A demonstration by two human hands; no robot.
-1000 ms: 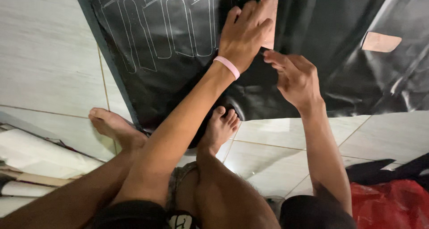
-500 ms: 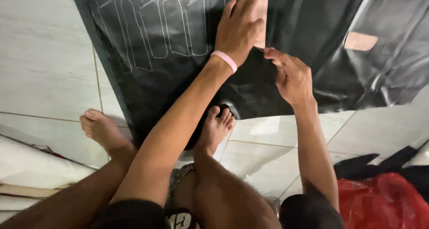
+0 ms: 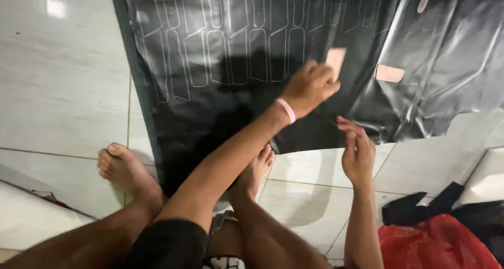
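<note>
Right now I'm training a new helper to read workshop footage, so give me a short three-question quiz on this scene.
1. True or false: the left hand holds a pale card template against the black sheet.
2. What does the left wrist wear? A) a watch B) a pink band C) a glove
3. Fill in: the right hand is at the sheet's ____ edge, above the tiled floor.

Key: 1 true; 2 B, the pink band; 3 near, the one closest to the person. A second pale piece lies loose on the sheet.
</note>
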